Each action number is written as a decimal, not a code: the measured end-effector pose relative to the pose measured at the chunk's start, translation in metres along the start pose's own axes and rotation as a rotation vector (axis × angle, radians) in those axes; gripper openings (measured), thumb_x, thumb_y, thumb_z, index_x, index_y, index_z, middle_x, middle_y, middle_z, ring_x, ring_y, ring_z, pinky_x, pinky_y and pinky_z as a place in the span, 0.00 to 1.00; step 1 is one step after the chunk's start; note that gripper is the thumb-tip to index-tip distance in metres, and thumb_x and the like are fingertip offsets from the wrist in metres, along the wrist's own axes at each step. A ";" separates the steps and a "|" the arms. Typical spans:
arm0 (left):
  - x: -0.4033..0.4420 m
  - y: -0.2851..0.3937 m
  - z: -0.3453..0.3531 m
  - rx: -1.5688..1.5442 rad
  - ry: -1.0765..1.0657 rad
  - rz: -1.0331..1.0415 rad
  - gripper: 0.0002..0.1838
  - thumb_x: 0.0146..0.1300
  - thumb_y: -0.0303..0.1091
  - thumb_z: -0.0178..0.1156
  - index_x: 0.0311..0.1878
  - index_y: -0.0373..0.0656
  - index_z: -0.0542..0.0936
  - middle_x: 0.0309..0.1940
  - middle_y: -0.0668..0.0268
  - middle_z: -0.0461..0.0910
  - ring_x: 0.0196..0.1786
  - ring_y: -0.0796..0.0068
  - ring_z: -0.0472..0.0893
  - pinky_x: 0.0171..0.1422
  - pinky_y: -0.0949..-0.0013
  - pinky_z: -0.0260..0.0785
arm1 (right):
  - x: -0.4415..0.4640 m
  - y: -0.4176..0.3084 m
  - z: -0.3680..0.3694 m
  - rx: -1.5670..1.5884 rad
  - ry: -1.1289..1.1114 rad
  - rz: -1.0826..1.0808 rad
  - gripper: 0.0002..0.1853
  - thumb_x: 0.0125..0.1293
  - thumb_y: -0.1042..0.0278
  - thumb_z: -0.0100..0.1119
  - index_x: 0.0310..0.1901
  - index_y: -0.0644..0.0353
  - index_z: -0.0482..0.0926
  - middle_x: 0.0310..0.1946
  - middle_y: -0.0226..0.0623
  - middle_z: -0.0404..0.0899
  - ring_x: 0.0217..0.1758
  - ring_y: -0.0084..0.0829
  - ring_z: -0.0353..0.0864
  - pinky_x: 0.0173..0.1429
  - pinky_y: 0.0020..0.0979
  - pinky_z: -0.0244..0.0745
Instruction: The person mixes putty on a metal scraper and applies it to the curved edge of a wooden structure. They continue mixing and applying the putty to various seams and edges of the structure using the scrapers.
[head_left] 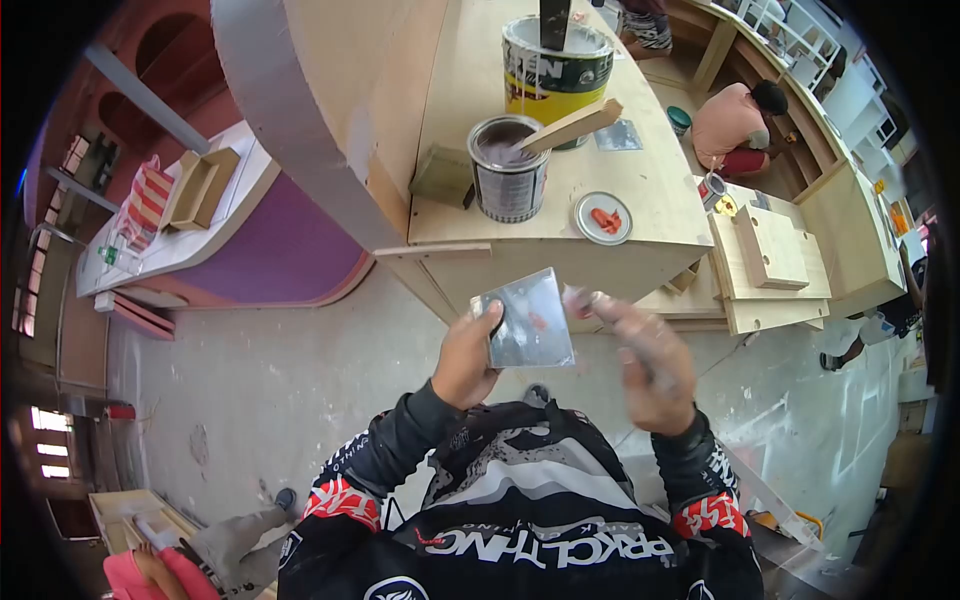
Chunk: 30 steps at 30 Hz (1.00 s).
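Note:
My left hand (468, 352) grips a square metal plate (532, 325) by its left edge, with the thumb on top. A reddish smear shows on the plate's face. Just right of the plate, my right hand (655, 365) is blurred by motion; its fingers are bent around something I cannot make out, with a pinkish tip near the plate's edge. Beyond the hands, on the wooden counter (640, 185), stand an open can (508, 180) with a wooden stick (572, 127) across its top and a larger yellow-green can (556, 80). A round lid (603, 218) holds red-orange paste.
Another metal plate (619, 135) and a greenish block (442, 176) lie on the counter. A person (735, 125) crouches at the upper right beside wooden shelving. Cut boards (770, 250) sit at the right. Another person (165, 570) is at the lower left.

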<state>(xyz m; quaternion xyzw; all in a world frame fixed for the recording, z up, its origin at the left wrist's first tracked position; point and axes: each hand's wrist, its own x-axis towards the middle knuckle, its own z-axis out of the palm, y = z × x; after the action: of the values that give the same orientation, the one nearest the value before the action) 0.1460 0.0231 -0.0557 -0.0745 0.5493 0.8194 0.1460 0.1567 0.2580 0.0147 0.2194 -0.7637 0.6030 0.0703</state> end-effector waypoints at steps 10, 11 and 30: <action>-0.001 0.010 -0.038 -0.473 0.034 -0.178 0.18 0.73 0.38 0.51 0.58 0.37 0.72 0.47 0.58 0.81 0.46 0.64 0.85 0.50 0.55 0.79 | -0.004 0.064 0.001 -0.455 -0.414 -0.163 0.23 0.55 0.81 0.59 0.54 0.57 0.80 0.55 0.41 0.78 0.64 0.47 0.75 0.68 0.47 0.70; -0.001 0.010 -0.039 -0.480 0.032 -0.182 0.18 0.73 0.38 0.51 0.58 0.37 0.72 0.47 0.58 0.81 0.46 0.64 0.85 0.50 0.55 0.79 | 0.005 0.052 -0.003 -0.460 -0.417 -0.159 0.23 0.55 0.81 0.59 0.54 0.57 0.80 0.55 0.41 0.78 0.64 0.47 0.75 0.68 0.47 0.70; -0.001 -0.003 -0.018 -0.660 -0.073 -0.279 0.14 0.73 0.39 0.51 0.55 0.42 0.75 0.49 0.62 0.82 0.47 0.68 0.84 0.54 0.62 0.78 | -0.019 0.057 0.036 -0.393 -0.215 -0.255 0.35 0.44 0.90 0.54 0.60 0.62 0.75 0.63 0.46 0.71 0.67 0.51 0.69 0.72 0.47 0.64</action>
<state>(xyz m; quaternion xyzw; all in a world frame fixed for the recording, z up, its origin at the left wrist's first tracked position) 0.1471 0.0073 -0.0648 -0.1628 0.2341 0.9269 0.2440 0.1560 0.2386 -0.0524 0.3592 -0.8354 0.4025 0.1054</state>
